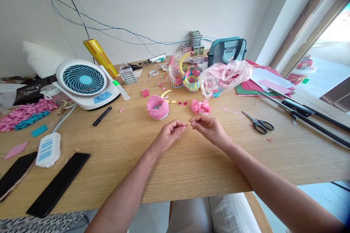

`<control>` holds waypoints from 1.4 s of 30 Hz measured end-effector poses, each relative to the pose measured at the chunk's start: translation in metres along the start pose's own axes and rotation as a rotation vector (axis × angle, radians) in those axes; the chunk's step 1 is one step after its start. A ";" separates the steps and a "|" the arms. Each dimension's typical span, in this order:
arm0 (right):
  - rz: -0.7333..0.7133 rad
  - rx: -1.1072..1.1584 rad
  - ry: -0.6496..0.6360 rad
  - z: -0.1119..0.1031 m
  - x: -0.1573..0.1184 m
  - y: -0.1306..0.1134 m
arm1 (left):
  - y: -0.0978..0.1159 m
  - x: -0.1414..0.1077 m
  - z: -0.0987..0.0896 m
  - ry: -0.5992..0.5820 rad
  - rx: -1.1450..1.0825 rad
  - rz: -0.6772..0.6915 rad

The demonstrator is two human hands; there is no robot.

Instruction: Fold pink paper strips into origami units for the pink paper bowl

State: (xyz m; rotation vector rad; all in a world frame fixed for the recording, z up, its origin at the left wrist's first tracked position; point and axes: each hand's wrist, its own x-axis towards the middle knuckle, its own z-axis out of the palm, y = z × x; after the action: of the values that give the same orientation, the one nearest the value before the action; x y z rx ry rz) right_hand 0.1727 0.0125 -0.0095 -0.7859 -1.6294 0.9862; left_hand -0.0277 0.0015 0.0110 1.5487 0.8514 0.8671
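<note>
Close together above the tabletop (pixel 131 174), my left hand (pixel 170 134) and my right hand (pixel 210 128) face each other. Both are closed in a pinch, thumb against fingers. A tiny pinkish bit seems to show at the fingertips, too small to make out. Just beyond my left hand stands a round pink basket of folded paper pieces (pixel 158 107). A loose pile of pink folded paper (pixel 200 106) lies just past my right hand. Small dark pink pieces (pixel 182 103) and yellow curved pieces (pixel 165 94) sit between basket and pile.
Black-handled scissors (pixel 258 123) lie to the right, near paper sheets (pixel 269 80) and a plastic bag (pixel 226 76). Behind stand a yellow-necked paper swan (pixel 191 80) and a teal bag (pixel 227 51). On the left are a fan (pixel 84 80), a pen (pixel 102 116) and a power strip (pixel 48 149).
</note>
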 end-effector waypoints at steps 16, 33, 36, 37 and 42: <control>-0.112 -0.156 -0.013 0.000 -0.001 -0.012 | 0.001 -0.001 -0.002 0.037 -0.018 -0.033; -0.240 -0.274 -0.057 0.001 -0.002 -0.019 | 0.005 -0.002 0.000 0.008 0.013 -0.029; -0.245 -0.270 -0.066 0.001 -0.002 -0.018 | 0.004 -0.002 0.000 0.004 0.023 -0.028; -0.247 -0.268 -0.067 0.001 -0.002 -0.017 | 0.004 -0.001 0.000 0.004 0.027 -0.028; -0.247 -0.268 -0.068 0.001 -0.002 -0.015 | 0.003 -0.001 0.000 0.012 0.057 -0.032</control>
State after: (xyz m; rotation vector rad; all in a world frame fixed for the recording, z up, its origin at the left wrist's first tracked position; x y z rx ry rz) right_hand 0.1721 0.0034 0.0028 -0.7118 -1.8920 0.6336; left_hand -0.0284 0.0000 0.0143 1.5764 0.9144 0.8364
